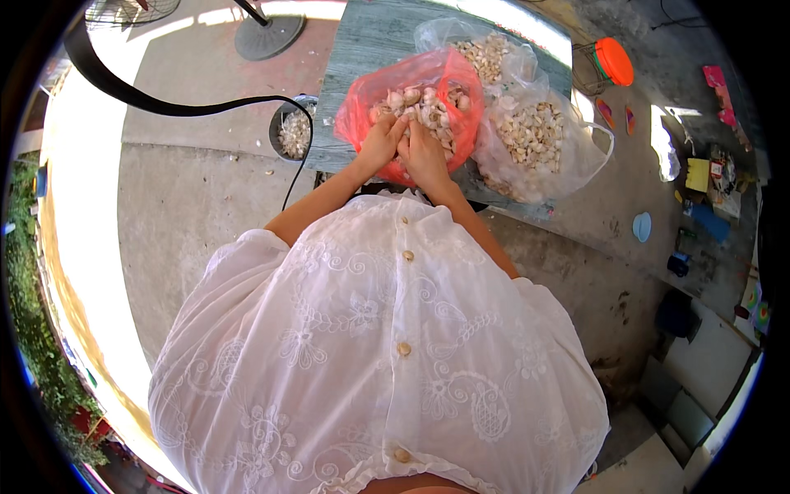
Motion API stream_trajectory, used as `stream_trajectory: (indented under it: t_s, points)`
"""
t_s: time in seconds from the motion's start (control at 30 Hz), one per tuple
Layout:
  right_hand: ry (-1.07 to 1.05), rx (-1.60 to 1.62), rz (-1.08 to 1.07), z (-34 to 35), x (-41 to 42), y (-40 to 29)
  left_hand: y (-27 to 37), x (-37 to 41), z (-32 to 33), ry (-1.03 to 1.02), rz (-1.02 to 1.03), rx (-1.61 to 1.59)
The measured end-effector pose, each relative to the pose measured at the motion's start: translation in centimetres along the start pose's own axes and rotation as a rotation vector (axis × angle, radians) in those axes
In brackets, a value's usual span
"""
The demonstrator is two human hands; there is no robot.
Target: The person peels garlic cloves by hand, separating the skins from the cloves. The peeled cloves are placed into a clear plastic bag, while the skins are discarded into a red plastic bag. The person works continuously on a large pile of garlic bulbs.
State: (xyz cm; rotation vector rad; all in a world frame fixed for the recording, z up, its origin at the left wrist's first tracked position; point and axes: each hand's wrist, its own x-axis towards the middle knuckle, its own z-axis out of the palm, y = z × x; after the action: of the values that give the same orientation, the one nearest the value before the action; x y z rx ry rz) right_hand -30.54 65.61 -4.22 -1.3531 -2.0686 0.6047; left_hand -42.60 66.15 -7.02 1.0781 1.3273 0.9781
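My left hand (382, 141) and my right hand (424, 152) meet over an open red plastic bag (358, 102) on the table. Their fingertips are pinched together on a piece of garlic (409, 115), mostly hidden by the fingers. Whole garlic bulbs (430, 94) fill the red bag around and beyond my hands. Right of it, a clear plastic bag (583, 157) holds many loose garlic cloves (532, 137). Another clear bag (432, 34) with cloves (484, 55) lies farther back.
The bags rest on a grey-green wood-grain table (364, 37). At its left side stands a bucket (276, 133) with pale garlic skins (295, 134). A black strap (179, 110) and cable cross the left side. A fan base (270, 38), an orange-topped stool (614, 62) and sandals (605, 113) stand beyond.
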Motion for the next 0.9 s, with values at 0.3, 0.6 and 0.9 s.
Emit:
stream_trajectory:
  t_s: [0.3,0.6,0.9]
  points:
    - [-0.016,-0.04,0.091,1.2,-0.9,0.7,-0.2,-0.6,0.6,-0.011,-0.077,-0.043]
    - [0.26,0.333,0.232,3.4,-0.9,2.7,-1.2,0.0,0.7,0.083,-0.081,-0.033]
    - [0.088,1.748,0.698,1.0,-0.1,3.6,1.3,-0.1,-0.1,-0.101,-0.21,-0.502]
